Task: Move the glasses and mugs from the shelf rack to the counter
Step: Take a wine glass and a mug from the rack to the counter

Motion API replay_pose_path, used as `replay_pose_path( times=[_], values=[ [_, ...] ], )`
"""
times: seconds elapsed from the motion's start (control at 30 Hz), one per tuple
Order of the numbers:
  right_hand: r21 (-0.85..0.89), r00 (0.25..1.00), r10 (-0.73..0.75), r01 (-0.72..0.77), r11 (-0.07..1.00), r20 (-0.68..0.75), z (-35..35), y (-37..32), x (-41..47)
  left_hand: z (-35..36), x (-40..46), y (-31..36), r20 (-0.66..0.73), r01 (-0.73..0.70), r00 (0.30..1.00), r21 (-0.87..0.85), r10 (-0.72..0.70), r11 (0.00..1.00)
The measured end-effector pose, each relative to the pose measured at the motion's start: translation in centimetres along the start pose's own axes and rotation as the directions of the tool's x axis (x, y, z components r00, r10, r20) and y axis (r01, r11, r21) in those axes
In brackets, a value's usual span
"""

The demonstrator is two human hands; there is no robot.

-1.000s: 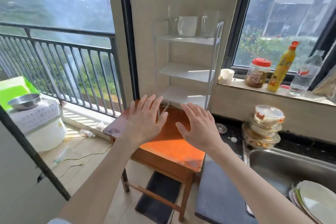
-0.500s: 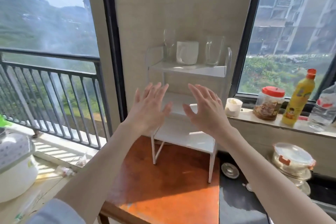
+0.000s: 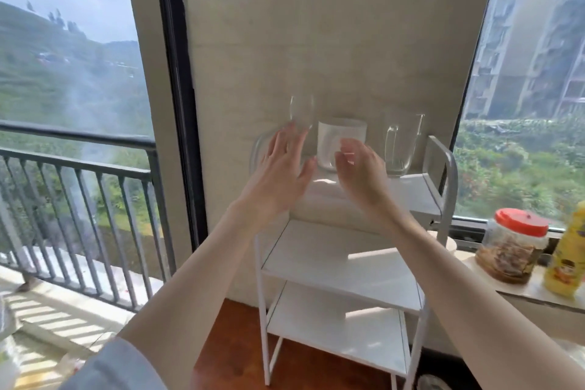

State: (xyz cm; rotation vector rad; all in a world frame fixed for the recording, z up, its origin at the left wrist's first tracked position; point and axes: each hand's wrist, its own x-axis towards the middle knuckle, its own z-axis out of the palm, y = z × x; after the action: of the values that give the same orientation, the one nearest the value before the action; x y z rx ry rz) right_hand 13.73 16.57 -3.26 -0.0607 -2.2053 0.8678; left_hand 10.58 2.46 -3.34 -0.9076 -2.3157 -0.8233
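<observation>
A white three-tier shelf rack (image 3: 440,206) stands on an orange-brown wooden table (image 3: 228,355) against the wall. Its top shelf carries a clear wine glass (image 3: 301,111) on the left, a white mug (image 3: 342,139) in the middle and a clear glass mug (image 3: 402,142) on the right. My left hand (image 3: 281,165) is raised with fingers spread just in front of the wine glass, hiding its stem. My right hand (image 3: 361,168) is open and slightly curled in front of the white mug. Neither hand holds anything.
The two lower shelves are bare. On the windowsill at right stand a jar with a red lid (image 3: 512,247) and a yellow bottle (image 3: 566,256). A balcony railing (image 3: 79,168) shows through the glass at left.
Both hands have risen from the middle shelf level to the top shelf, closing on the wine glass and white mug. The view has tilted upward and moved nearer the rack.
</observation>
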Motion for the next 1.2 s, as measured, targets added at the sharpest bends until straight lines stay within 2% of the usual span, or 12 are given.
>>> replay_pose_path(
  times=[0.2, 0.37, 0.5, 0.8, 1.03, 1.2],
  values=[
    [0.162, 0.986, 0.164, -0.169, 0.972, 0.042, 1.7, -0.2, 2.8, 0.5, 6.2, -2.4, -0.113, 0.060, 0.990, -0.230, -0.088, 0.971],
    [0.326, 0.948, 0.287, -0.316, 0.891, 0.134, 2.2, -0.2, 4.1, 1.8, 9.8, -3.2, -0.165, 0.118, 0.968, -0.364, -0.189, 0.924],
    [0.392, 0.940, 0.286, -0.338, 0.855, 0.188, 2.5, -0.1, 4.2, 2.9, 11.7, -3.5, -0.130, 0.176, 0.959, -0.426, -0.252, 0.888],
    [0.419, 0.934, 0.278, -0.349, 0.838, 0.224, 3.0, -0.1, 4.2, 4.0, 14.4, -2.9, -0.077, 0.330, 0.913, -0.438, -0.401, 0.836],
    [0.460, 0.945, 0.295, -0.326, 0.826, 0.140, 3.5, 0.3, 3.2, 3.0, 12.1, -2.6, -0.192, 0.247, 0.906, -0.484, -0.377, 0.839],
    [0.484, 0.973, 0.217, -0.230, 0.845, 0.083, 2.6, 0.0, 2.0, 0.1, 8.8, -0.7, -0.276, 0.128, 0.902, -0.565, -0.333, 0.815]
  ],
)
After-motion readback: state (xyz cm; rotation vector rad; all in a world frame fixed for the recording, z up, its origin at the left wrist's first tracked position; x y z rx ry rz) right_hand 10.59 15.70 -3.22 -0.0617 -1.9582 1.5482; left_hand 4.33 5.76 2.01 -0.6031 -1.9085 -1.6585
